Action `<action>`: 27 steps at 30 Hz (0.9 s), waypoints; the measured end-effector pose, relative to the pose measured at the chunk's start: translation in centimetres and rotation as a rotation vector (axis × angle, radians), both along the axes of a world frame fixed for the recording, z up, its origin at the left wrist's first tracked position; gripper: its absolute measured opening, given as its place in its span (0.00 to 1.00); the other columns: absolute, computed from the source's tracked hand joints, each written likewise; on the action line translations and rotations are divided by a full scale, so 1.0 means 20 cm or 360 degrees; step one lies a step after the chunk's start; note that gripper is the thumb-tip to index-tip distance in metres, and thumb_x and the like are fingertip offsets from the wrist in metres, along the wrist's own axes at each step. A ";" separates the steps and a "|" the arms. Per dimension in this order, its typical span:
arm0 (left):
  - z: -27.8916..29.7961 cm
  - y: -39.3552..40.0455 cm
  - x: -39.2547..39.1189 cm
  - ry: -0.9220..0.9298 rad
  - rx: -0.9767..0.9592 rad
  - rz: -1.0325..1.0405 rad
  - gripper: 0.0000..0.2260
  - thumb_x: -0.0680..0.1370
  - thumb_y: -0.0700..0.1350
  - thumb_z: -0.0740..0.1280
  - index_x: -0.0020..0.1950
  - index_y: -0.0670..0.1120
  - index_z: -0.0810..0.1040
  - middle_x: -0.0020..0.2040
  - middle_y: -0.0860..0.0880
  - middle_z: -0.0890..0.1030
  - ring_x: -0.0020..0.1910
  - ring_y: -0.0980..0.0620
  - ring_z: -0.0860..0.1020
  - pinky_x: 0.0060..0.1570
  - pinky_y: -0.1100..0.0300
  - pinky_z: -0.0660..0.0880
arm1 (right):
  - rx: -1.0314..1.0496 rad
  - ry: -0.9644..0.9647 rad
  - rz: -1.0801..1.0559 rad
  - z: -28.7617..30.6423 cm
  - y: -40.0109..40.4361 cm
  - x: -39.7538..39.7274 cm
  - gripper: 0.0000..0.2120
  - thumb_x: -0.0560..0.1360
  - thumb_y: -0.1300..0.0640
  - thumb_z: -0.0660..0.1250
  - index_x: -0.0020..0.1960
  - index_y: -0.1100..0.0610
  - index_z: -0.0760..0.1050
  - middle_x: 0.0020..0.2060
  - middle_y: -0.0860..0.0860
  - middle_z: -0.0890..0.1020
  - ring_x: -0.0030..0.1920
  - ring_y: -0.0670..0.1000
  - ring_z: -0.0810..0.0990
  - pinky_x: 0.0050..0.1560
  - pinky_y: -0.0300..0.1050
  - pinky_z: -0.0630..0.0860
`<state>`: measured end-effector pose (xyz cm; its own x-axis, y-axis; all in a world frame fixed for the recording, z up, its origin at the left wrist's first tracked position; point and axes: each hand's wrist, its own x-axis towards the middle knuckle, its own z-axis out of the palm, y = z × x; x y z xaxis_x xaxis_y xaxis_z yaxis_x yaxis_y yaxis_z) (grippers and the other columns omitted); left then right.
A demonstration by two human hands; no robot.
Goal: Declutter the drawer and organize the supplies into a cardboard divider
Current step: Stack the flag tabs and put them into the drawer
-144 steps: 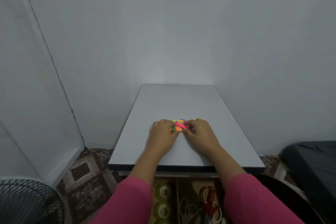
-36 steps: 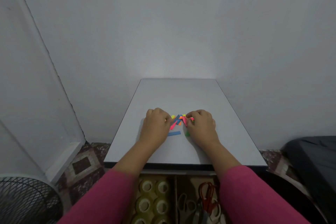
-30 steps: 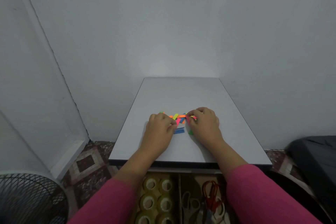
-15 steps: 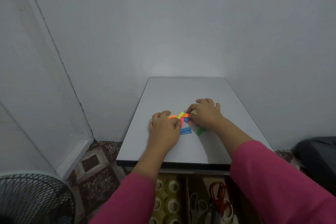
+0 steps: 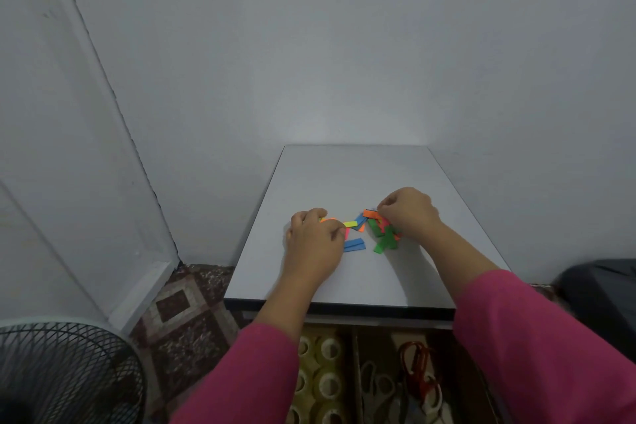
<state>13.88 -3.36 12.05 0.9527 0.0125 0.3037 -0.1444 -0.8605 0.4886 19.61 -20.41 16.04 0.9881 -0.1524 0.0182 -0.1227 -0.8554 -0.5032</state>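
Judged partway through: open drawer (image 5: pixel 358 348) below the near edge of the pale grey rectangular tabletop (image 5: pixel 351 175) already split by a brown cardboard divider wall (image 5: pixel 355 372), with supplies sorted on both sides

Left compartment: clear tape rolls (image 5: pixel 328 349) standing in two columns, about six in view, more possibly hidden under the pink sleeve (image 5: pixel 241 379)

Right compartment: red-handled scissors (image 5: pixel 418 372), one pair for sure, beside pale-handled scissors (image 5: pixel 377 385), at least one pair; exact count unclear in the dark

Still to do, by the look of it: small bright paper strips (image 5: pixel 377 231) lying loose mid-table, not yet gathered or placed in any compartment

Strip count, roughly: two blue together (image 5: pixel 354 245) near the left hand, one more blue (image 5: pixel 359 220), one yellow (image 5: pixel 350 224), about three green (image 5: pixel 385 244), a few orange (image 5: pixel 371 213), a sliver of pink (image 5: pixel 347 233); overlap makes an exact total impossible, about ten all told

Left hand (image 5: pixel 315 244): knuckles up, fingers curled down onto the left end of the scatter, orange edge showing under the fingertips; whether pinching or merely pressing cannot be told

Right hand (image 5: pixel 407 213): fingers curled, thumb and forefinger pinching at the orange strip on the far right of the pile

Two hands, one divider wall visible, one black mesh fan (image 5: pixel 65 372) on the floor at near left
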 end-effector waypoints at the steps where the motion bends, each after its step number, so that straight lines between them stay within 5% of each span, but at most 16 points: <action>1: 0.00 0.00 0.00 0.0000 0.0003 -0.0001 0.13 0.81 0.51 0.58 0.57 0.53 0.82 0.68 0.52 0.71 0.67 0.50 0.61 0.65 0.54 0.61 | -0.0031 -0.0031 0.0023 0.00 0.01 0.00 0.08 0.74 0.54 0.64 0.48 0.48 0.82 0.49 0.50 0.82 0.56 0.55 0.76 0.55 0.49 0.75; 6: 0.00 0.00 0.00 -0.0007 0.0024 0.0004 0.14 0.81 0.52 0.58 0.59 0.53 0.81 0.68 0.52 0.71 0.67 0.50 0.62 0.65 0.53 0.61 | -0.0526 -0.0251 0.0547 0.03 0.06 0.00 0.14 0.77 0.55 0.64 0.59 0.40 0.78 0.60 0.48 0.74 0.63 0.54 0.67 0.60 0.48 0.64; 11: -0.01 0.00 0.01 -0.0009 0.0021 0.0000 0.14 0.81 0.52 0.58 0.57 0.53 0.81 0.68 0.51 0.71 0.67 0.50 0.62 0.65 0.52 0.63 | -0.0962 -0.0286 0.0713 0.03 0.09 0.01 0.09 0.76 0.49 0.66 0.54 0.38 0.79 0.61 0.47 0.73 0.62 0.53 0.67 0.59 0.50 0.62; 20: -0.01 0.00 0.01 -0.0009 0.0022 -0.0006 0.13 0.81 0.51 0.58 0.57 0.54 0.82 0.67 0.52 0.71 0.67 0.50 0.62 0.64 0.54 0.62 | -0.0592 -0.0321 0.0601 0.09 0.05 -0.01 0.07 0.75 0.53 0.66 0.51 0.46 0.80 0.50 0.45 0.80 0.58 0.50 0.73 0.56 0.48 0.62; 27: -0.01 0.00 0.01 -0.0015 -0.0048 0.0001 0.13 0.81 0.51 0.59 0.57 0.54 0.82 0.67 0.52 0.72 0.67 0.50 0.62 0.64 0.54 0.62 | 0.0024 0.0151 0.0687 0.16 0.02 -0.11 0.05 0.70 0.58 0.73 0.46 0.51 0.84 0.37 0.45 0.82 0.42 0.46 0.78 0.45 0.44 0.76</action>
<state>14.06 -3.30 11.88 0.9497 0.0226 0.3123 -0.1485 -0.8457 0.5126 17.51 -20.00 19.26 0.9585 0.2750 -0.0746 0.1980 -0.8311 -0.5197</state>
